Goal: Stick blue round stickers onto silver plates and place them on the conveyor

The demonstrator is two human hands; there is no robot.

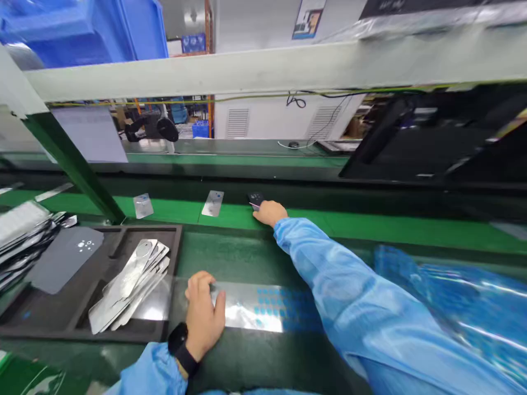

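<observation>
My left hand (pixel 201 307), a black watch on its wrist, rests on the end of a silver sheet with blue dots (pixel 263 308) lying on the dark green mat (pixel 247 258), its fingers curled at the sheet's edge. My right hand (pixel 269 213) stretches forward to a small black object (pixel 256 199) on the green belt (pixel 177 209), with a silver edge showing beneath it. Whether it grips that object is hidden. Two silver plates (pixel 213 203) lie on the belt to the left of it. A stack of silver plates (pixel 129 285) sits in a black foam tray (pixel 99 323).
A dark plate with white dots (pixel 66 259) lies at the tray's left, beside a pile of sheets (pixel 22 236). Shiny blue plastic film (pixel 453 307) lies at the right. A green post (pixel 69 164) and pale crossbeam (pixel 247 74) stand beyond the belt.
</observation>
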